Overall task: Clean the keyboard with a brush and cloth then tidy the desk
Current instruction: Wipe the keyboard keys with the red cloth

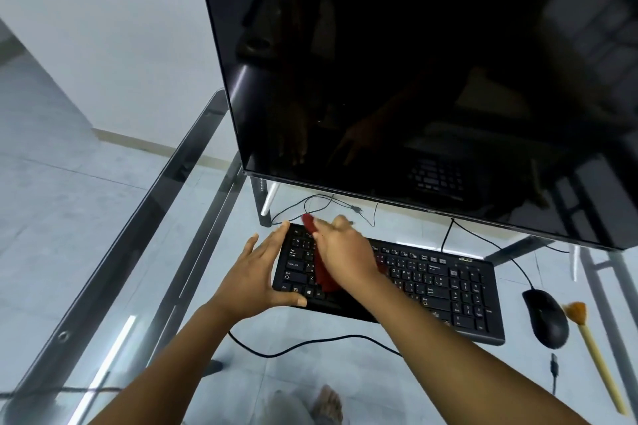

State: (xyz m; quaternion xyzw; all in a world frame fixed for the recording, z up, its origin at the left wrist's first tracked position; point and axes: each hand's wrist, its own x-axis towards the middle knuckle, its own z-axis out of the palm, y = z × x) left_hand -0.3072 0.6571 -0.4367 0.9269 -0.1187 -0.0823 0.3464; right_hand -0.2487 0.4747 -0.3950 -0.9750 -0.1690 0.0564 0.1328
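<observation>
The glass surface [193,366] fills the view, with floor tiles showing through it. A dark, unlit monitor [414,79] stands on it at 12 to 2 o'clock, tilted in the wide lens. A black keyboard [448,290] lies just in front of the monitor, near the middle of the view, and runs toward 4 o'clock. Its black cable [310,343] loops along the near side at 6 o'clock.

The left hand [252,279] is spread flat against the keyboard's 9 o'clock end, with straight fingers reaching the far corner and the thumb on the front edge. The right hand [345,252] is blurred. It lies over the left-hand keys with its fingers bunched around a red cloth [326,272], which is pressed onto the keys and shows beyond the hand at 11 and 7 o'clock.

A black mouse [545,317] lies just beside the keyboard at 3 o'clock. Right of the mouse lies the brush [593,355], its tan bristles pointing to 11 o'clock and its pale handle to 5. A small loose plug [554,364] lies between them, nearer the viewer.
</observation>
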